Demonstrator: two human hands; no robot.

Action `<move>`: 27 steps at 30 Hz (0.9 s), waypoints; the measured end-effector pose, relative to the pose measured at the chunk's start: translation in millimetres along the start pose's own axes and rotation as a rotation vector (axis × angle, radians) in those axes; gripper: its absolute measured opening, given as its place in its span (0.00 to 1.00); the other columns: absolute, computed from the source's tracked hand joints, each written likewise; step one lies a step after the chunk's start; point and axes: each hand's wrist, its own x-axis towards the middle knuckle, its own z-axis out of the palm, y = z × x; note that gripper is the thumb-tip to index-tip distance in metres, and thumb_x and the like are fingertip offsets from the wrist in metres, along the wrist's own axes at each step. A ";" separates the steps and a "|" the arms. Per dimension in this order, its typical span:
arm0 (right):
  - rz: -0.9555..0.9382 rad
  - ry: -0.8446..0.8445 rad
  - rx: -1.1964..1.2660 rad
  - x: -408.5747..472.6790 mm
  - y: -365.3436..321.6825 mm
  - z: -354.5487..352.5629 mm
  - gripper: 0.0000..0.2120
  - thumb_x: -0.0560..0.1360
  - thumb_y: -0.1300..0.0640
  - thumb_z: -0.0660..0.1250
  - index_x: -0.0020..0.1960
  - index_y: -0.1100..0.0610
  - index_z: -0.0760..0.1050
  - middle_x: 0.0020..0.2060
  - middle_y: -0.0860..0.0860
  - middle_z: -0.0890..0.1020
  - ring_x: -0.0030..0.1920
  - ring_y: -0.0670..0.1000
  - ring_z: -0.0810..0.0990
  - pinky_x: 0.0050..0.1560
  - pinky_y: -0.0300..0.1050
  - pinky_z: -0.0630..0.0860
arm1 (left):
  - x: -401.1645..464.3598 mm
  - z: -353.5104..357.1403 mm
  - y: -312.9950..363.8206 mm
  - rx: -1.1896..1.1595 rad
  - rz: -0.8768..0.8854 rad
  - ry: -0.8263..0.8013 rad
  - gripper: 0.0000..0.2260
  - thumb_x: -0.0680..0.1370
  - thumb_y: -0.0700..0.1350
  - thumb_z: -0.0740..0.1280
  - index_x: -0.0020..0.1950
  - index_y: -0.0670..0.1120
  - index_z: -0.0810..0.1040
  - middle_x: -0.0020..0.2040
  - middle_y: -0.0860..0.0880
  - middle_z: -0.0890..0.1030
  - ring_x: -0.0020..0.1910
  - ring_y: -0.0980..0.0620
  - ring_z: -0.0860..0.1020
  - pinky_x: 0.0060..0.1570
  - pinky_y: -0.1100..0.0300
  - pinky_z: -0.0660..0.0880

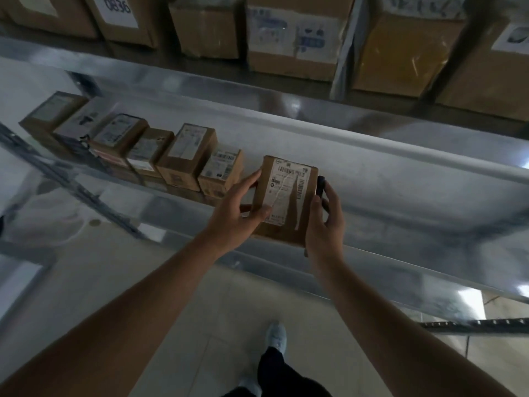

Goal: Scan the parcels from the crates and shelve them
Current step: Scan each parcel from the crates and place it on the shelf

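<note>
A small brown cardboard parcel with a white barcode label on top sits at the front of the grey metal shelf. My left hand grips its left side, thumb on the label and fingers along the edge. My right hand is against the parcel's right side and holds a black scanner, most of which is hidden in the palm.
A row of several labelled brown parcels stands on the same shelf to the left, the nearest a short gap from the held one. Larger cartons fill the shelf above. Pale floor tiles and my shoe lie below.
</note>
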 end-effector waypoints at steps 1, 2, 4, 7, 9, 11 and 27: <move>0.014 0.006 -0.007 7.9 3.2 3.4 0.20 0.87 0.45 0.60 0.78 0.37 0.68 0.70 0.47 0.78 0.60 0.51 0.85 0.52 0.59 0.87 | 7.8 0.4 -4.2 0.002 -0.007 -0.013 0.34 0.80 0.50 0.73 0.83 0.60 0.62 0.81 0.51 0.67 0.79 0.47 0.68 0.69 0.42 0.77; 0.022 0.018 -0.021 15.0 5.1 6.7 0.20 0.87 0.45 0.60 0.79 0.38 0.68 0.70 0.47 0.78 0.61 0.51 0.85 0.54 0.59 0.87 | 15.7 0.4 -7.9 -0.001 -0.010 -0.029 0.33 0.81 0.50 0.73 0.82 0.61 0.62 0.81 0.51 0.67 0.79 0.47 0.68 0.69 0.42 0.77; 0.034 0.032 -0.040 28.4 7.0 13.2 0.20 0.88 0.45 0.59 0.79 0.38 0.68 0.69 0.47 0.78 0.61 0.50 0.84 0.56 0.58 0.86 | 29.4 -0.5 -13.4 0.001 -0.011 -0.052 0.33 0.81 0.52 0.72 0.82 0.62 0.61 0.81 0.52 0.67 0.79 0.47 0.68 0.70 0.40 0.76; 0.073 0.035 -0.059 46.3 7.7 23.5 0.20 0.87 0.44 0.59 0.78 0.38 0.68 0.68 0.46 0.79 0.59 0.51 0.85 0.54 0.56 0.86 | 49.1 -1.6 -18.6 0.038 -0.024 -0.083 0.32 0.84 0.47 0.69 0.84 0.58 0.58 0.82 0.51 0.65 0.80 0.50 0.66 0.71 0.40 0.75; 0.097 0.039 -0.074 56.0 8.5 29.9 0.19 0.88 0.44 0.58 0.78 0.37 0.68 0.68 0.46 0.79 0.58 0.50 0.86 0.51 0.53 0.87 | 60.4 -1.1 -22.3 0.053 -0.046 -0.108 0.32 0.85 0.46 0.66 0.85 0.59 0.55 0.82 0.51 0.62 0.80 0.49 0.65 0.72 0.40 0.74; 0.112 0.054 -0.083 65.9 11.8 36.5 0.19 0.88 0.45 0.58 0.79 0.38 0.68 0.68 0.46 0.79 0.57 0.49 0.85 0.49 0.49 0.86 | 72.9 -0.6 -28.1 0.070 -0.070 -0.143 0.32 0.84 0.50 0.64 0.84 0.64 0.52 0.83 0.51 0.62 0.81 0.47 0.65 0.74 0.37 0.71; 0.146 0.191 -0.172 111.0 54.2 102.7 0.18 0.89 0.48 0.57 0.78 0.42 0.69 0.55 0.43 0.79 0.48 0.43 0.83 0.36 0.36 0.78 | 141.6 -5.7 -90.2 0.141 -0.175 -0.325 0.33 0.86 0.38 0.59 0.87 0.52 0.47 0.82 0.47 0.63 0.81 0.46 0.64 0.74 0.54 0.66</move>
